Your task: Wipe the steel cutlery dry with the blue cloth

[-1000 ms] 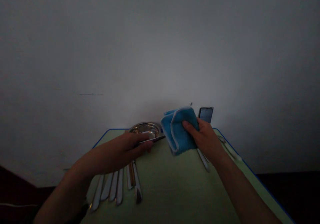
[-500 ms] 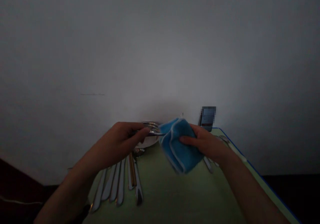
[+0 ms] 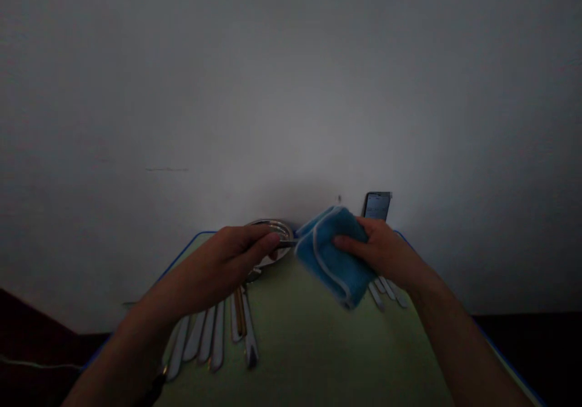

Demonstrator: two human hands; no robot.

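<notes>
My left hand is closed, pinching a thin metal utensil between thumb and fingers. The utensil points right, and its far end disappears into a folded blue cloth with pale edging, so its kind is hidden. Around that cloth my right hand is closed, thumb on the near side. Both hands are raised over the green table. Behind the left hand lies a round shiny metal dish, partly covered by the fingers.
Several pieces of silvery cutlery lie side by side at the left, with brown chopsticks among them. More handles show below my right hand. A phone leans at the back, near the pale wall.
My right hand and the cloth have shifted a little to the right. My left hand has also edged right, still holding the utensil. More handles now show beneath the right hand.
</notes>
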